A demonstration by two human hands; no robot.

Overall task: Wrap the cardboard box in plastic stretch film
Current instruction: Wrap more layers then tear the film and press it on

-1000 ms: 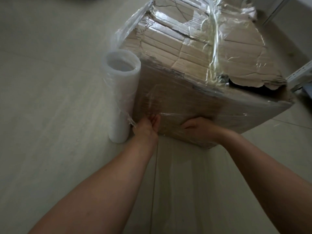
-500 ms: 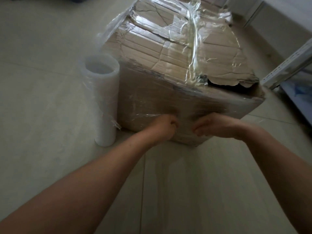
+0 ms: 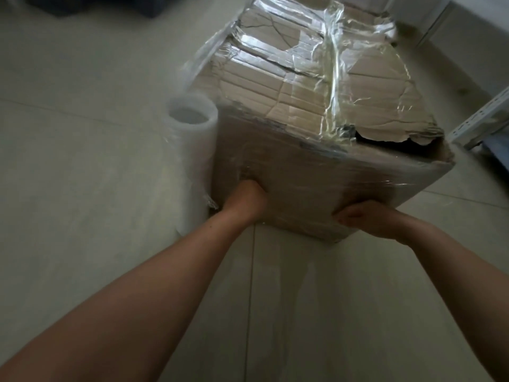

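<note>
Tiled floor; left hand, right hand seemingly press box.

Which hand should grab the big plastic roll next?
Probably the left. The left hand is on the cardboard box just beside the film roll, which stands upright on the floor at the box's left corner. The right hand is farther along the box and would have to cross over.

Glossy, crinkled stretch film covers the matt cardboard box; the roll is milky plastic.
</note>
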